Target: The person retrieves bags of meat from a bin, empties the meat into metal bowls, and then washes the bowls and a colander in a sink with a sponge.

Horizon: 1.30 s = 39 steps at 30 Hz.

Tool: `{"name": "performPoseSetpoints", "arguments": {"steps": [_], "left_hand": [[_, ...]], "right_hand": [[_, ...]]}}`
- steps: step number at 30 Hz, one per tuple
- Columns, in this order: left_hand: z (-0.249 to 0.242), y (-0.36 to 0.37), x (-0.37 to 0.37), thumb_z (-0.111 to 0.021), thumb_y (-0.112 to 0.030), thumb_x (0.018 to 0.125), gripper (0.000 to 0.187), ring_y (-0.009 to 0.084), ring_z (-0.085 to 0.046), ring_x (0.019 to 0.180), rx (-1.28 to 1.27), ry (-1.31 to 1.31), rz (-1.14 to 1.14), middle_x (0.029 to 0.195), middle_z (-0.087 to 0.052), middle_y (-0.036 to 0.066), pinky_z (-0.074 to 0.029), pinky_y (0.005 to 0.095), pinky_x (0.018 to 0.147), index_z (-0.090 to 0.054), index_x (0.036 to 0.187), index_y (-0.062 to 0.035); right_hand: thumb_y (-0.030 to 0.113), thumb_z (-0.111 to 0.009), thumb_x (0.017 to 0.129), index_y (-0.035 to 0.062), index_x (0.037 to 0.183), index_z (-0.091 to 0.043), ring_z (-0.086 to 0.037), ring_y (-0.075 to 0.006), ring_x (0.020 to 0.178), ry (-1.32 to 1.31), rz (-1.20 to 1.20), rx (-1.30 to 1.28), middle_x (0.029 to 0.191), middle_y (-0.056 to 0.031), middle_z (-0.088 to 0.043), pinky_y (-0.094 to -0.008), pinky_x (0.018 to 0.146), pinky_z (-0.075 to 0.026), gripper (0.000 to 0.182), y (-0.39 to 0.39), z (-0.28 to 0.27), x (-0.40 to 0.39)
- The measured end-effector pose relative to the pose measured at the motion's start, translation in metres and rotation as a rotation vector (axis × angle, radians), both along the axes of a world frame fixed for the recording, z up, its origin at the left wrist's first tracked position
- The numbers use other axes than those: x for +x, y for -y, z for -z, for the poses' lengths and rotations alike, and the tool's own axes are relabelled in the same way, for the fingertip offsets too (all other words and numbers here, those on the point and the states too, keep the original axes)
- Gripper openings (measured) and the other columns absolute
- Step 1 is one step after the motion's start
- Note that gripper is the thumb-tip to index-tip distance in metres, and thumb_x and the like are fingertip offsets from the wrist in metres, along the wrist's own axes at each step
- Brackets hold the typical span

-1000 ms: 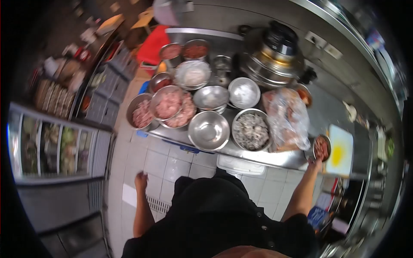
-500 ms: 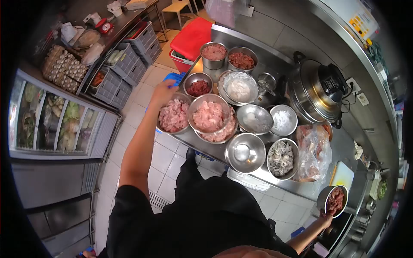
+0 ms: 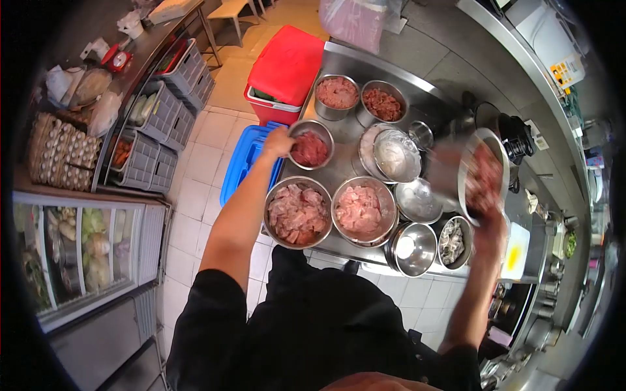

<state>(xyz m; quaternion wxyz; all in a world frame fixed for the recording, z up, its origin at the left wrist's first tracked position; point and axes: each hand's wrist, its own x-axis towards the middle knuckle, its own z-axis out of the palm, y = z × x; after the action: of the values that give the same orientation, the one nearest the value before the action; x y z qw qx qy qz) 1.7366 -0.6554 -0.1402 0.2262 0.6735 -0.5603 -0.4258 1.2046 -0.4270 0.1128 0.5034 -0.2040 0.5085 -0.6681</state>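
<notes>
My left hand (image 3: 279, 142) grips the left rim of a small steel bowl of dark red meat (image 3: 311, 144) on the steel counter. Raised above the counter's right side, a steel pot of red meat strips (image 3: 484, 179) is tilted in my right hand (image 3: 490, 234); both are smeared by motion. Nearest my body stand a large bowl of pale pink meat pieces (image 3: 298, 212) and a bowl of pink meat (image 3: 360, 210). Empty steel bowls (image 3: 417, 249) sit beside a bowl of grey-white seafood-like pieces (image 3: 452, 242).
Two deep pots, one of pink minced meat (image 3: 337, 92) and one of red meat (image 3: 383, 105), stand at the back. A bowl with white paste (image 3: 395, 155) is mid-counter. Left are a blue plastic crate (image 3: 242, 159), a red cooler (image 3: 287, 65) and a glass-door fridge (image 3: 78, 254).
My right hand has swung the pot of red meat up and left from the far right end. My left hand has moved to the small bowl's rim. The view has shifted.
</notes>
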Motion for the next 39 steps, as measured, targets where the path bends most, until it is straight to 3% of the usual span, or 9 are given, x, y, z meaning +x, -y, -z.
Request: {"name": "performPoseSetpoints", "arguments": {"steps": [4,8,18,22,24,26,30,36,39], "left_hand": [[-0.037,-0.017,0.087,-0.063,-0.011,0.084,0.027,0.0184,-0.06,0.048,-0.141,-0.264,-0.169,0.066,-0.064,0.009,-0.046,0.034,0.041,-0.066,0.108,0.001],[-0.09,-0.052,0.157,-0.059,-0.009,0.086,0.019,0.0113,-0.055,0.052,-0.225,-0.344,-0.369,0.077,-0.063,0.003,-0.037,0.0277,0.038,-0.062,0.105,-0.0056],[-0.121,-0.073,0.154,-0.058,-0.005,0.086,0.021,0.0111,-0.051,0.049,-0.165,-0.573,-0.282,0.078,-0.06,0.005,-0.036,0.0266,0.038,-0.055,0.107,-0.0069],[-0.092,-0.034,0.08,-0.061,-0.006,0.087,0.022,0.0125,-0.053,0.048,-0.094,-0.602,-0.157,0.076,-0.061,0.006,-0.039,0.0271,0.037,-0.055,0.108,-0.0069],[-0.069,-0.021,0.043,-0.062,-0.007,0.087,0.018,0.0134,-0.054,0.047,-0.058,-0.583,-0.113,0.073,-0.062,0.007,-0.041,0.0271,0.037,-0.056,0.104,-0.0058],[-0.055,-0.019,0.017,-0.063,-0.007,0.087,0.014,0.0142,-0.056,0.046,-0.017,-0.56,-0.069,0.07,-0.062,0.008,-0.042,0.0272,0.037,-0.058,0.1,-0.0047],[-0.028,-0.032,0.006,-0.069,-0.014,0.091,0.022,0.0152,-0.058,0.047,-0.072,-0.365,-0.06,0.077,-0.066,0.009,-0.044,0.0288,0.039,-0.061,0.106,-0.0009],[-0.054,-0.081,0.019,-0.073,-0.025,0.096,0.034,0.0109,-0.061,0.062,-0.479,-0.169,-0.301,0.096,-0.068,0.007,-0.049,0.0252,0.052,-0.064,0.117,-0.0004],[-0.088,-0.133,0.012,-0.072,-0.019,0.097,0.028,0.0086,-0.06,0.069,-0.347,-0.269,-0.257,0.095,-0.068,0.006,-0.049,0.0235,0.056,-0.064,0.116,-0.001]], "right_hand": [[0.007,-0.061,0.085,0.0048,0.095,-0.067,-0.068,-0.0201,0.089,-0.082,-0.153,0.033,0.1,-0.0092,-0.068,-0.0348,0.066,-0.06,0.011,0.115,0.054,0.142],[0.001,-0.062,0.083,-0.0038,0.095,-0.066,-0.066,-0.0267,0.074,-0.025,-0.099,0.203,0.09,-0.0137,-0.062,-0.0469,0.054,-0.065,0.013,0.183,0.107,0.263],[0.007,-0.06,0.087,-0.0026,0.107,-0.074,-0.076,-0.0369,0.081,-0.745,-0.411,0.744,0.089,-0.0188,-0.075,-0.0426,0.054,-0.061,0.026,0.201,0.227,0.279],[0.014,-0.068,0.087,0.0046,0.107,-0.076,-0.075,-0.0328,0.088,-2.06,-1.065,0.219,0.094,-0.0157,-0.077,-0.0441,0.079,-0.059,0.023,0.163,0.164,0.269],[0.018,-0.067,0.086,0.0025,0.096,-0.076,-0.074,-0.0337,0.093,-1.314,-0.602,0.058,0.093,-0.0163,-0.077,-0.0414,0.084,-0.058,0.02,0.139,0.13,0.26],[0.017,-0.071,0.085,0.005,0.103,-0.075,-0.073,-0.0383,0.089,-1.128,-0.414,0.064,0.096,-0.0175,-0.076,-0.0431,0.082,-0.058,0.022,0.11,0.085,0.219],[0.027,-0.081,0.081,0.0002,0.097,-0.073,-0.072,-0.0407,0.088,-1.551,0.397,0.301,0.098,-0.0235,-0.074,-0.0471,0.081,-0.057,0.031,0.047,0.096,0.075],[0.048,-0.073,0.089,0.0006,0.113,-0.074,-0.073,-0.0364,0.096,-1.237,-0.14,0.761,0.098,-0.0223,-0.075,-0.0444,0.09,-0.054,0.053,-0.022,0.128,0.004],[0.04,-0.076,0.087,0.0039,0.124,-0.071,-0.073,-0.0366,0.098,-1.19,-0.26,0.577,0.103,-0.0203,-0.076,-0.0438,0.091,-0.054,0.051,-0.071,0.171,-0.029]]}}
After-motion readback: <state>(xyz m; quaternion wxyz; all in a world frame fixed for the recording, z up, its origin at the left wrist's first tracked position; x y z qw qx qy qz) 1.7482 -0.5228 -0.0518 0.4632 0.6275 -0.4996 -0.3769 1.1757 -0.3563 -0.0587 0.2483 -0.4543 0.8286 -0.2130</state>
